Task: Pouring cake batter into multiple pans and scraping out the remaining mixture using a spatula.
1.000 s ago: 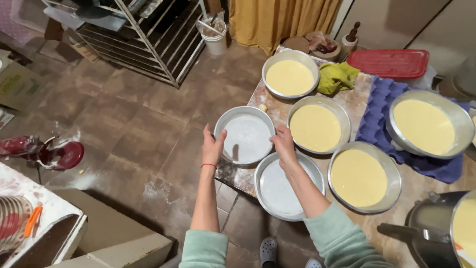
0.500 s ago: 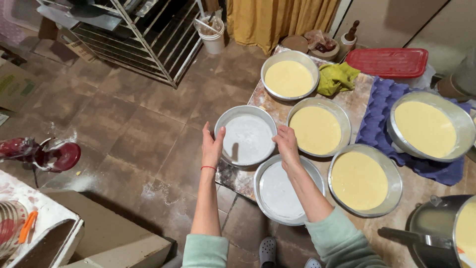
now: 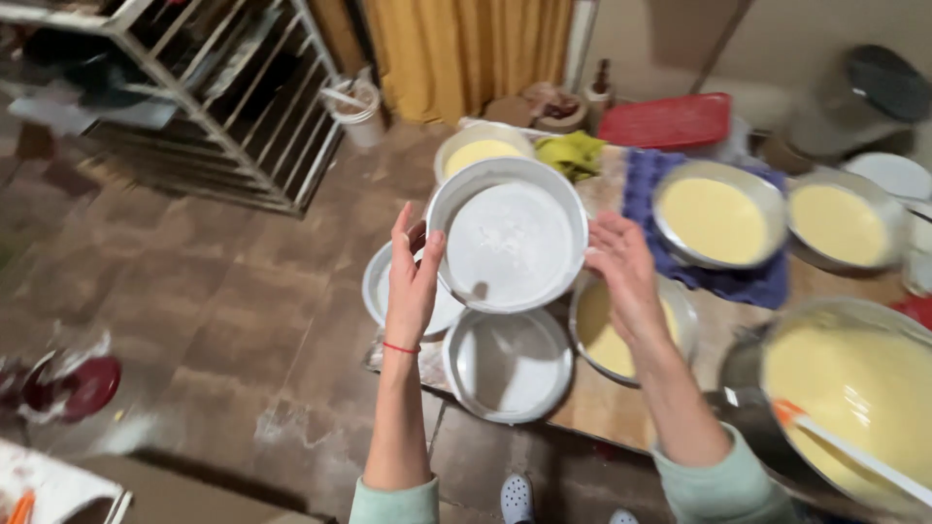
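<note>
Loads of round metal pans on the table [image 3: 621, 412] here. Both hands have one lifted off it: the floured pan [image 3: 509, 236] sits mid-frame, tilted so its open face looks up toward the camera. It's circular, so no real long axis, just the rim tipped with the far edge higher. Inside it's dusted white, no batter, with a small dark smudge near the bottom edge.

The left hand [image 3: 412, 281] presses flat against the rim at 9 o'clock, fingers straight and together, not curled. The right hand [image 3: 626, 277] does the same at 3 o'clock, fingers loosely spread along the rim. So it's clamped between the palms.

Under it at 6 o'clock is another empty pan [image 3: 509, 365], also white inside, and a third empty one [image 3: 388, 291] peeks out at 8 o'clock. The batter pan [image 3: 714, 215] at 2 o'clock rests on a blue cloth [image 3: 738, 283], full of pale yellow batter, as is the one further right [image 3: 840, 221]. A big batter bowl [image 3: 854, 403] with a spatula [image 3: 854, 456] is at 4 o'clock.
</note>
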